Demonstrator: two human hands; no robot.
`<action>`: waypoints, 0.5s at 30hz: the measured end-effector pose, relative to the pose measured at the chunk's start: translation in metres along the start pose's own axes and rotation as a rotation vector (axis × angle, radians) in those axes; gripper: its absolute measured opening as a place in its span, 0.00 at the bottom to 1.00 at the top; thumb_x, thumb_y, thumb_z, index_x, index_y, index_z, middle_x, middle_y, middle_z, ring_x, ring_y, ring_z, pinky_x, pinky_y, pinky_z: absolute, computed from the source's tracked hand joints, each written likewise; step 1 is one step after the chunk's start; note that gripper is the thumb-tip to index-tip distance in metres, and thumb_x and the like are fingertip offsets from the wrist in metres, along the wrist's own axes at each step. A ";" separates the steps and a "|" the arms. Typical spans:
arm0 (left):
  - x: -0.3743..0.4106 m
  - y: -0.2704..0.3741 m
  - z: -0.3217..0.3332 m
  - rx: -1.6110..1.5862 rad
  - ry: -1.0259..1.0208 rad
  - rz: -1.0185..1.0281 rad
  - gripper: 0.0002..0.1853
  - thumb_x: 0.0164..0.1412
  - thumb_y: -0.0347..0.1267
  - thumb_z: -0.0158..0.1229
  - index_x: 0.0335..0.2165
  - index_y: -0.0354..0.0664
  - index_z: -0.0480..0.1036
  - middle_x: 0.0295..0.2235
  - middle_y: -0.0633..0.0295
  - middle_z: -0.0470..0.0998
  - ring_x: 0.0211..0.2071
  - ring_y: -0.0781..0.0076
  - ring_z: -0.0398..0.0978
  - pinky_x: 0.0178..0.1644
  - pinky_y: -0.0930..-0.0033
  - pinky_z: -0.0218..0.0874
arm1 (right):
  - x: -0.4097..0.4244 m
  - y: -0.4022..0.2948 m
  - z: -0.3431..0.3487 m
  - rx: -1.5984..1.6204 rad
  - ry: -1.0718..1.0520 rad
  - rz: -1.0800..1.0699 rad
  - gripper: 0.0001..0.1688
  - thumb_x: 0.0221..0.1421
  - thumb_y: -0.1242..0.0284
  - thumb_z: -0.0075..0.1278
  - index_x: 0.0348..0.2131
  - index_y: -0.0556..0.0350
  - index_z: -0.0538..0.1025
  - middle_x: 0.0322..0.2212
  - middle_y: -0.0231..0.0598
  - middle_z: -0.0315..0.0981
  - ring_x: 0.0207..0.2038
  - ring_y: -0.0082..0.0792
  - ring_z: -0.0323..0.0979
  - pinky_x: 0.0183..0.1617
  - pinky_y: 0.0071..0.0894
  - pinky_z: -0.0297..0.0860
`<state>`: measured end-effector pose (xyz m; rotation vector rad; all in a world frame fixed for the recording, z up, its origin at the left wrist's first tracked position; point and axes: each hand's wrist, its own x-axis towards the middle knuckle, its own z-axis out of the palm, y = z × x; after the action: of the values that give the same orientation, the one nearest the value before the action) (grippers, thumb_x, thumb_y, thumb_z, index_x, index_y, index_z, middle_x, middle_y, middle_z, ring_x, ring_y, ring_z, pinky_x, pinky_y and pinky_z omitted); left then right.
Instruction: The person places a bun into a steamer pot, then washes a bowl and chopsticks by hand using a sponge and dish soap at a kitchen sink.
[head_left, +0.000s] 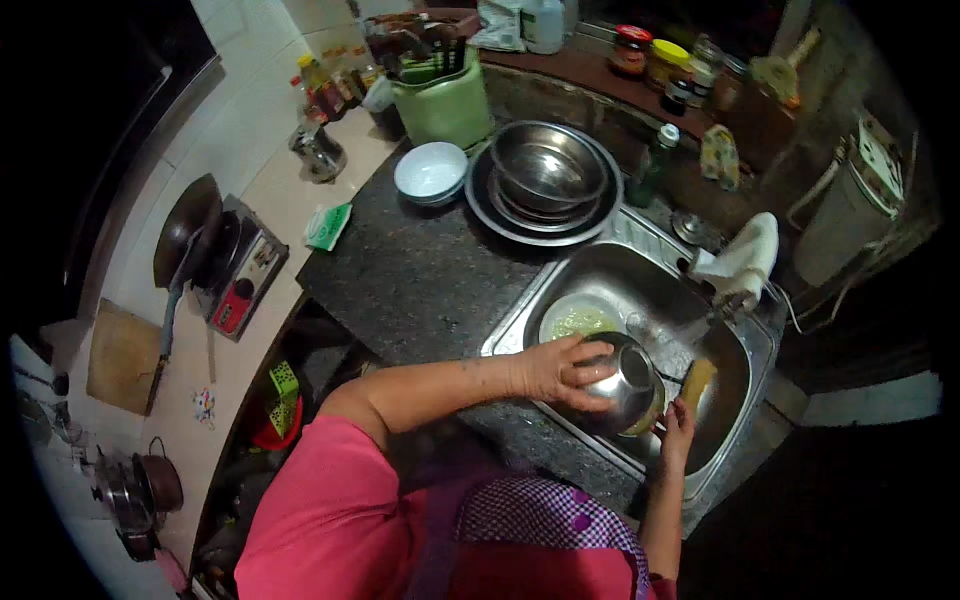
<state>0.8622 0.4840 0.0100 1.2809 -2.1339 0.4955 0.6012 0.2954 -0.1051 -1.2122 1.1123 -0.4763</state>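
My left hand (576, 375) holds a stainless steel bowl (628, 375), its fingers spread over the tilted outer side, above the near part of the steel sink (731, 405). On the bowl's right, my right hand (677, 431) grips a yellowish sponge or cloth (699, 382), with its fingers close to the rim. Another rim shows under the steel bowl, mostly hidden. A pale bowl (551, 319) with greenish, foamy contents sits at the sink's left. The tap (739, 296), partly wrapped in white cloth, stands at the far right rim, and water seems to run below it.
Stacked metal basins (551, 165) and white bowls (431, 171) stand on the dark counter behind the sink. Beyond are a green utensil holder (442, 101), a green glass bottle (658, 165) and jars on a ledge. A wok (187, 232) and gas stove (244, 281) are at the left.
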 end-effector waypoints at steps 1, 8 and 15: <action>-0.004 0.003 -0.013 -0.010 -0.016 -0.003 0.27 0.42 0.31 0.56 0.43 0.66 0.62 0.45 0.58 0.57 0.47 0.52 0.60 0.38 0.56 0.64 | 0.001 0.000 0.007 -0.015 -0.015 0.001 0.19 0.54 0.69 0.44 0.46 0.54 0.64 0.41 0.34 0.63 0.32 0.26 0.69 0.28 0.23 0.65; -0.055 -0.011 -0.053 -0.041 0.184 -0.262 0.32 0.38 0.24 0.58 0.44 0.59 0.61 0.44 0.55 0.56 0.45 0.55 0.61 0.40 0.60 0.62 | 0.006 0.013 0.033 -0.006 -0.060 0.049 0.20 0.54 0.69 0.45 0.46 0.51 0.62 0.39 0.32 0.64 0.32 0.29 0.70 0.28 0.24 0.66; -0.102 -0.088 -0.146 0.025 0.996 -1.257 0.34 0.36 0.14 0.42 0.47 0.42 0.48 0.42 0.57 0.54 0.48 0.66 0.54 0.53 0.67 0.46 | -0.008 0.024 0.044 0.010 0.033 0.094 0.19 0.53 0.69 0.46 0.45 0.50 0.63 0.37 0.32 0.65 0.31 0.29 0.71 0.27 0.25 0.67</action>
<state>1.0204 0.5958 0.0544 1.5981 -0.3428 0.4206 0.6302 0.3314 -0.1257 -1.1417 1.1886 -0.4307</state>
